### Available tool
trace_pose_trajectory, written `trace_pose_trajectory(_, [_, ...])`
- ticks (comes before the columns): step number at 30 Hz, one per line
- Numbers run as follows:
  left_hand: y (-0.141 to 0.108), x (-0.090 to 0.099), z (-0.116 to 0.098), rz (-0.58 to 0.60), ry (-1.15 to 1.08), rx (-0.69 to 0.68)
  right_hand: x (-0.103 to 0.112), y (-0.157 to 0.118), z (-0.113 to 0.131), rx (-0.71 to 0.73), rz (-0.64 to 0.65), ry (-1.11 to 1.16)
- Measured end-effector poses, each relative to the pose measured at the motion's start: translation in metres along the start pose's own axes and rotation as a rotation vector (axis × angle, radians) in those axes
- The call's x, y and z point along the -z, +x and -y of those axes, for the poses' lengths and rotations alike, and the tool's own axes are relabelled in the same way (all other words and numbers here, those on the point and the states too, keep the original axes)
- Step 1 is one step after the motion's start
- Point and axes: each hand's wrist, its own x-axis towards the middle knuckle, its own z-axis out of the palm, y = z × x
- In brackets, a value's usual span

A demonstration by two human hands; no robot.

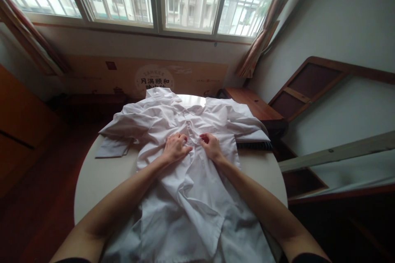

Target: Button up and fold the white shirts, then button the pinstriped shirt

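Note:
A white long-sleeved button-up shirt [197, 197] lies front up on a round pale table [89, 189], its collar end at the far side and its hem toward me. The sleeves are spread out to both sides, and the cloth is wrinkled. My left hand [177, 147] rests on the left front panel near the button placket, with its fingers bent and closed on the cloth. Just right of the placket, my right hand [211, 146] pinches the shirt between thumb and fingers. Any button between the fingers is too small to make out.
Something dark and ridged [254, 146] lies under the right sleeve. Beyond the table stand a printed cardboard panel [185, 74] below a barred window and a brown wooden cabinet [254, 104]. A pale rail [339, 152] runs along the right, and an orange-brown cupboard [24, 131] is at left.

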Motion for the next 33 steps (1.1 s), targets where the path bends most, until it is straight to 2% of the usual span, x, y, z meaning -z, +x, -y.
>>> trace_pose_trajectory(3, [0.006, 0.004, -0.005, 0.059, -0.016, 0.054, 0.006, 0.005, 0.002, -0.061, 0.04, -0.007])
trace_pose_trajectory(5, [0.01, 0.003, -0.01, 0.085, -0.032, 0.092, 0.008, 0.005, 0.006, -0.05, 0.099, -0.122])
trace_pose_trajectory(7, [0.013, 0.0, -0.015, 0.061, -0.029, 0.117, 0.008, 0.002, 0.012, -0.023, 0.108, -0.252])
trace_pose_trajectory(9, [0.013, -0.003, -0.018, 0.024, -0.022, 0.129, 0.009, -0.004, 0.019, 0.043, 0.029, -0.378])
trace_pose_trajectory(11, [0.012, -0.005, -0.019, 0.005, -0.031, 0.134, 0.009, -0.011, 0.025, 0.179, -0.009, -0.488])
trace_pose_trajectory(13, [0.011, -0.004, -0.017, -0.005, -0.055, 0.143, 0.006, -0.015, 0.031, 0.286, 0.058, -0.555])
trace_pose_trajectory(14, [0.01, -0.003, -0.016, -0.009, -0.069, 0.148, 0.004, -0.016, 0.033, 0.294, 0.108, -0.572])
trace_pose_trajectory(16, [0.009, -0.002, -0.014, -0.013, -0.094, 0.159, -0.001, -0.015, 0.037, 0.232, 0.161, -0.605])
trace_pose_trajectory(20, [0.008, -0.004, -0.01, -0.026, -0.098, 0.154, -0.009, -0.003, 0.04, 0.117, 0.159, -0.66])
trace_pose_trajectory(23, [0.007, -0.008, -0.011, -0.051, -0.066, 0.136, -0.004, 0.008, 0.04, 0.054, 0.146, -0.609])
trace_pose_trajectory(27, [0.004, -0.013, -0.016, -0.084, 0.034, 0.072, 0.004, 0.012, 0.043, -0.033, 0.031, -0.396])
trace_pose_trajectory(30, [0.003, -0.013, -0.02, -0.084, 0.072, 0.066, -0.002, 0.007, 0.043, -0.035, 0.03, -0.294])
trace_pose_trajectory(33, [0.005, -0.011, -0.019, -0.04, 0.009, 0.121, -0.011, 0.002, 0.039, -0.069, 0.057, -0.201])
